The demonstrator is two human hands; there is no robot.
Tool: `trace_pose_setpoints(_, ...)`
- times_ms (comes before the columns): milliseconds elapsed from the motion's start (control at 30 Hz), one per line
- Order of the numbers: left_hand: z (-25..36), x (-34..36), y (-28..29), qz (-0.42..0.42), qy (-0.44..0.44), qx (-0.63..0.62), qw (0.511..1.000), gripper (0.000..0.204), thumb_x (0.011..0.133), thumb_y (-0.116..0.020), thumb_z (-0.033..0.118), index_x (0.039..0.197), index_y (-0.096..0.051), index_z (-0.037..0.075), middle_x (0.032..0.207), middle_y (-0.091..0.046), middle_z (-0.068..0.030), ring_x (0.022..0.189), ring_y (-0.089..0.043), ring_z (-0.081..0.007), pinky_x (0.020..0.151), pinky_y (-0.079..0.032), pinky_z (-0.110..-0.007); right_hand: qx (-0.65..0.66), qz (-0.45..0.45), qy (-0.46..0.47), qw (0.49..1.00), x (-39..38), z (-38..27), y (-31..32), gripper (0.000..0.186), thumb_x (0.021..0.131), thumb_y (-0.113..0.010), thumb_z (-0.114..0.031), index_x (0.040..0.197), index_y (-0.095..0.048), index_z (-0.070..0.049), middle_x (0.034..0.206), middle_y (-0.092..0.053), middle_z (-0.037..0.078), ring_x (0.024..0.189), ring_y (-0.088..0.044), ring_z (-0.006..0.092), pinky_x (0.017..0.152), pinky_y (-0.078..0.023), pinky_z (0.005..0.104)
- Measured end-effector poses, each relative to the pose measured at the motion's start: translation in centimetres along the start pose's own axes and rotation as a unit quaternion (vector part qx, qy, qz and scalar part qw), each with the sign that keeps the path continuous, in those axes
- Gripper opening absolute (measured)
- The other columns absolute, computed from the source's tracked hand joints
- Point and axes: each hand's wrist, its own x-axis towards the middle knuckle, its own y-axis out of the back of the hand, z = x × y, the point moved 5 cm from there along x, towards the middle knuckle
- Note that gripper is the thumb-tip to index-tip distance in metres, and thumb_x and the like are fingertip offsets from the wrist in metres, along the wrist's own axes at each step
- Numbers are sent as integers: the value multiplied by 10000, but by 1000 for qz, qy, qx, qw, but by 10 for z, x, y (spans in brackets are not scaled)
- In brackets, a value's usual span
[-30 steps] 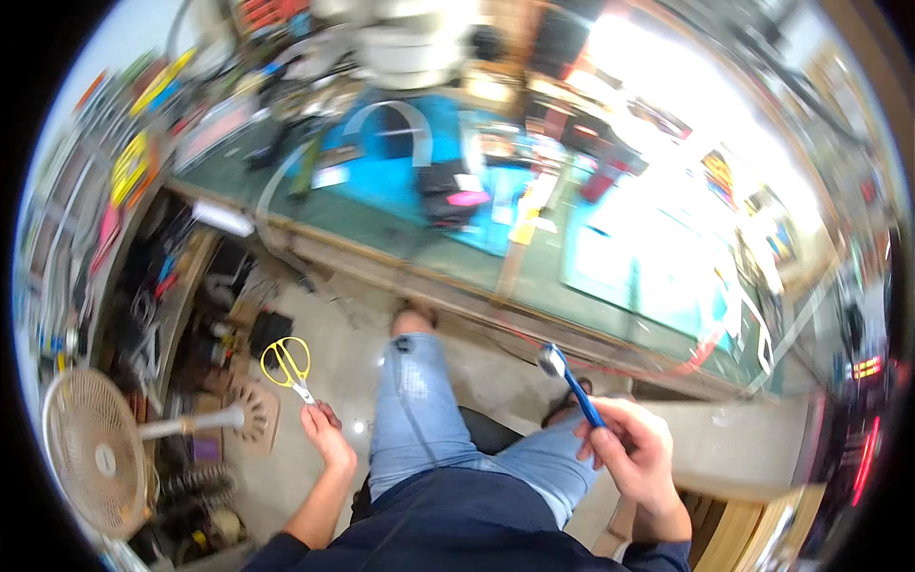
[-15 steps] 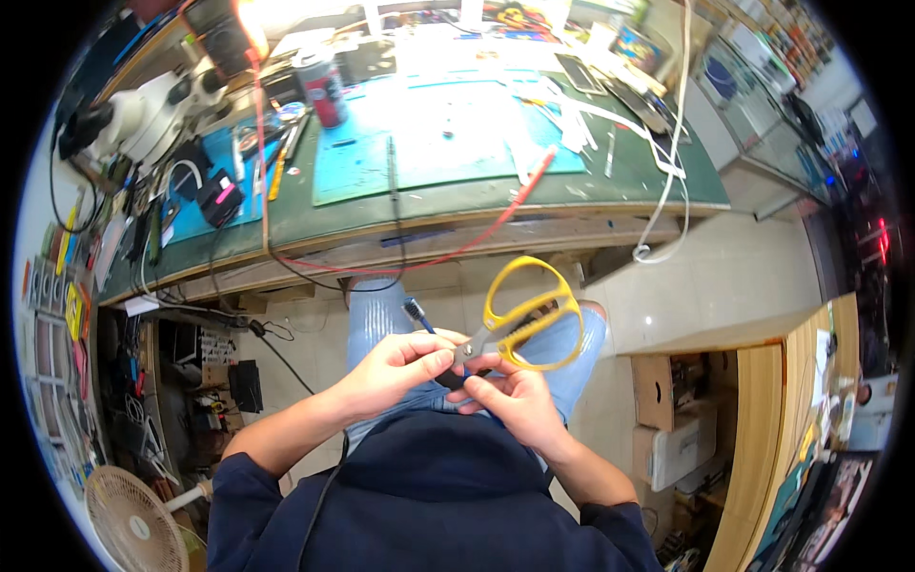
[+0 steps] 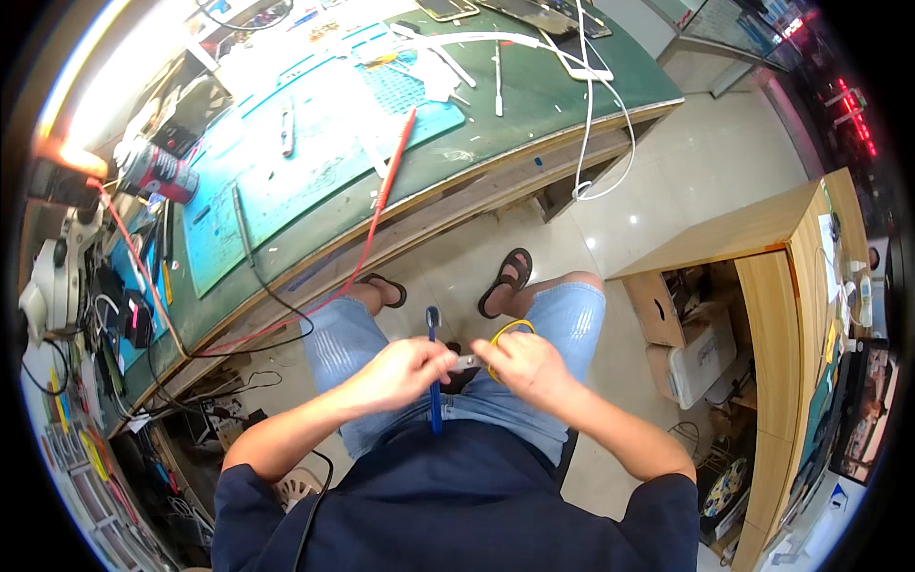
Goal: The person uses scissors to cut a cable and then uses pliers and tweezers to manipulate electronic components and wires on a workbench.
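Over my lap, my left hand [image 3: 398, 374] is closed around a blue toothbrush [image 3: 437, 410]. Its dark-bristled head points away from me and its handle toward my waist. Close by on the right, my right hand [image 3: 534, 367] grips scissors with a yellow handle [image 3: 518, 323]; part of one loop shows past the fingers. A bit of grey metal of the scissors lies between the two hands, near the left fingertips. Most of the blades are hidden, and whether they touch the brush I cannot tell.
Ahead stands a green workbench [image 3: 534, 105] with a blue mat [image 3: 238, 191], a spray can [image 3: 157, 172], a red probe [image 3: 396, 162] and phones. Black and red leads hang over its front edge. A microscope [image 3: 57, 276] is at left, a wooden cabinet [image 3: 772, 286] at right.
My right hand has gone from the brush handle to the scissors' yellow handle, turning the scissors. The toothbrush now points straighter ahead. My view has swung right, showing my sandalled feet.
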Motion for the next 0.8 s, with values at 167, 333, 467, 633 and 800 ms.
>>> trace_pose_setpoints(167,-39,32,22,13,87,-123,989,411,1068,-515,332,1301,-636,15,1114,-656,-118,895,-657,-199,801,-541,-344,431,124,-330,831,-19,190,-121,397,901,-781,-339,1142,-612,-73,969,-682,50,714,-643,233,646,-548,356)
trace_pose_setpoints(333,-63,43,-4,5,62,-104,993,363,1026,-541,127,1383,-595,90,1193,-628,-78,947,-610,-172,851,-504,-298,617,98,-583,519,96,343,-229,537,892,-774,-434,1190,-579,-32,975,-663,93,774,-619,184,661,-510,302)
trace_pose_setpoints(467,-75,51,-13,3,42,-108,993,461,1003,-483,11,1452,-530,101,1197,-607,-100,822,-584,-165,803,-498,-288,650,258,-560,444,134,450,-310,459,915,-750,-351,1195,-585,-29,994,-663,96,801,-616,178,653,-508,311)
trace_pose_setpoints(633,-70,50,1,-11,130,-177,976,627,988,-402,-109,1571,-325,108,1460,-509,-140,885,-627,-160,800,-522,-284,630,326,-551,440,174,418,-366,411,925,-730,-299,1197,-587,-25,1005,-663,95,811,-617,181,647,-511,320)
trace_pose_setpoints(800,-60,65,-13,-101,98,-186,973,578,1004,-366,-102,1528,-222,94,1521,-456,-168,781,-640,-144,673,-525,-272,506,432,-555,500,122,382,-372,366,936,-709,-247,1198,-589,-21,1016,-664,94,821,-619,184,640,-515,329)
